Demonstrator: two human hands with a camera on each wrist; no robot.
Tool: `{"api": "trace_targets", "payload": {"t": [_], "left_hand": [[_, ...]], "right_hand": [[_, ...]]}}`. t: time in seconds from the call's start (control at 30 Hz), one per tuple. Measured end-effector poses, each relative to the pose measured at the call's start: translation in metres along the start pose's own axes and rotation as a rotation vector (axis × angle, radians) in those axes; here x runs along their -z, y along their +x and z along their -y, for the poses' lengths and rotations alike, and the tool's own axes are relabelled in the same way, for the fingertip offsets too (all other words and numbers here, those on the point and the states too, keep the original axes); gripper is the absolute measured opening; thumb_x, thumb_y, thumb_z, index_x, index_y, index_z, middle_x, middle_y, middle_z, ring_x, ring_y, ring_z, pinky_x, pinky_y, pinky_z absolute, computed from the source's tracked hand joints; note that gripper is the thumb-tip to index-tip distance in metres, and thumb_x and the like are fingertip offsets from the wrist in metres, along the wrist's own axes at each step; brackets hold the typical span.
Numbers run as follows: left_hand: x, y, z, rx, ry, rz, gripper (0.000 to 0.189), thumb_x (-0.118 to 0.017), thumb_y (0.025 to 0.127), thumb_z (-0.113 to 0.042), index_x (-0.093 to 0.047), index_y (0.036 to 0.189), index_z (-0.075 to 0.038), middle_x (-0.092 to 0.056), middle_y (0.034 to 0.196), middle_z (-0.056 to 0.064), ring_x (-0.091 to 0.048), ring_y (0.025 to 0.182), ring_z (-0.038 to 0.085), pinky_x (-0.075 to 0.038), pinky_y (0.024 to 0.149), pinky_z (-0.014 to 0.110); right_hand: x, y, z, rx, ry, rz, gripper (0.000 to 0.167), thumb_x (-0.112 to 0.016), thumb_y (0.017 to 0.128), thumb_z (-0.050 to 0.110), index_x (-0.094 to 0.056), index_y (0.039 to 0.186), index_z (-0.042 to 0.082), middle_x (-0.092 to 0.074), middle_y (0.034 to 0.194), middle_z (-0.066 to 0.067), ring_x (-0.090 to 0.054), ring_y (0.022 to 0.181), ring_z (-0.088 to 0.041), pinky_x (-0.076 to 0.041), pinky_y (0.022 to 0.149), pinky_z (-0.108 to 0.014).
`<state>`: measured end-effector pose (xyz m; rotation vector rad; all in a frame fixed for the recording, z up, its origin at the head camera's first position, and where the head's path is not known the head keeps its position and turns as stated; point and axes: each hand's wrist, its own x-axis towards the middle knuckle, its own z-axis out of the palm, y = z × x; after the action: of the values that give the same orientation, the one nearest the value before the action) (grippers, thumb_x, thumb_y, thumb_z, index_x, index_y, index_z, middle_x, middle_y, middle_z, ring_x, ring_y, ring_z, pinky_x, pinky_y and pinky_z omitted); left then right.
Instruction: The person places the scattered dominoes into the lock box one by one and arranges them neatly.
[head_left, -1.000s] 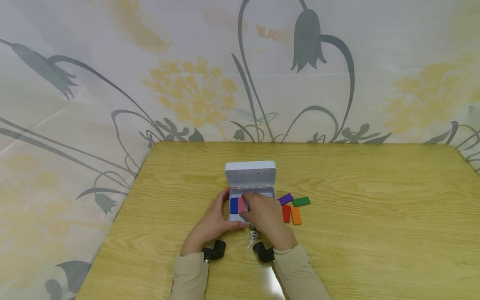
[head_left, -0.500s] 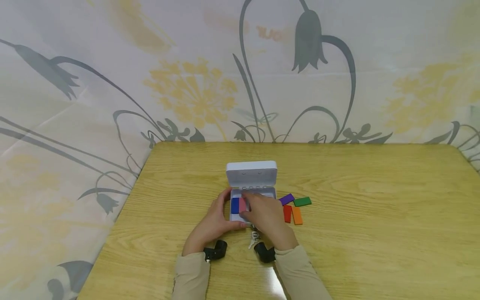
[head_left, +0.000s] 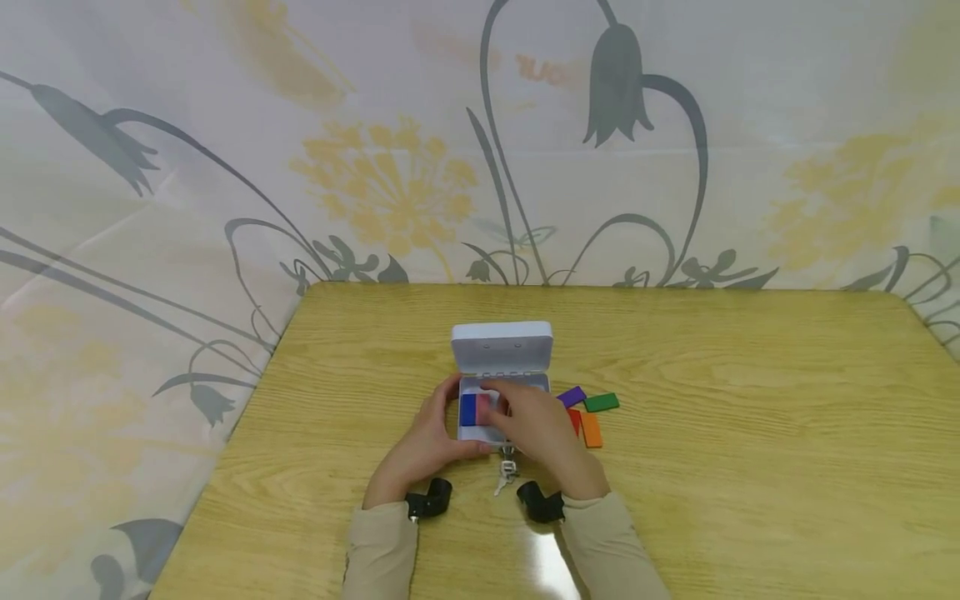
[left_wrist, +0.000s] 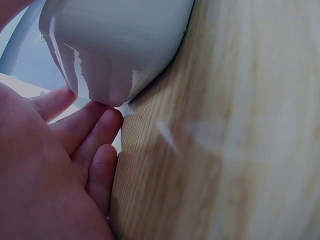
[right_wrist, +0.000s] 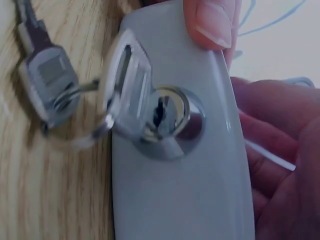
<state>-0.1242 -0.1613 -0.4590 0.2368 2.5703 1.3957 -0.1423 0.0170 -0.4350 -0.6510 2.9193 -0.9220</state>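
A small white lockable box [head_left: 502,354] stands on the table with its lid raised. My left hand [head_left: 423,437] grips its left side, fingers at the back corner and thumb at the front edge. Inside lie a blue block [head_left: 468,410] and, against it, a pink block [head_left: 482,401]. My right hand [head_left: 542,423] reaches into the box with fingers and thumb apart, the blurred thumb overlapping the pink block. It covers the box's right part. In the right wrist view, a key [right_wrist: 132,90] sits in the front lock [right_wrist: 187,122], with a second key [right_wrist: 50,75] on its ring.
Just right of the box lie a purple block [head_left: 572,397], a green block [head_left: 602,402], an orange block [head_left: 592,430] and a partly hidden red block [head_left: 575,421]. The wooden table [head_left: 750,467] ends at a flower-patterned curtain [head_left: 405,167]. Black mounts sit at both wrists.
The right hand has shifted slightly right; its thumb has come off the near end of the pink block and moved up over it. The left hand and box stay put.
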Motion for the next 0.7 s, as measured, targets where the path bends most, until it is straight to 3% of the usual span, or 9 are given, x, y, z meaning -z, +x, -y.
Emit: {"api": "trace_targets", "payload": {"t": [0.23,0.7], "left_hand": [[-0.001,0.000,-0.001,0.011,-0.022,0.004,0.103,-0.080,0.060,-0.044,-0.020,0.140,-0.018,-0.032,0.136,0.002,-0.030,0.122,0.019,-0.023,0.101,0.043],[-0.001,0.000,-0.005,0.004,-0.047,0.008,0.104,-0.081,0.060,-0.039,-0.019,0.141,-0.019,-0.031,0.137,0.003,-0.028,0.123,0.019,-0.020,0.103,0.043]], "right_hand": [[0.009,-0.006,-0.002,0.032,0.054,0.011,0.030,-0.060,0.086,0.030,-0.060,0.114,0.019,-0.047,0.066,0.013,-0.043,0.057,-0.006,-0.036,0.050,-0.023],[0.037,-0.019,-0.021,-0.055,0.127,-0.038,0.027,-0.059,0.087,0.028,-0.062,0.110,0.015,-0.053,0.073,0.011,-0.045,0.061,-0.007,-0.040,0.054,-0.024]]}}
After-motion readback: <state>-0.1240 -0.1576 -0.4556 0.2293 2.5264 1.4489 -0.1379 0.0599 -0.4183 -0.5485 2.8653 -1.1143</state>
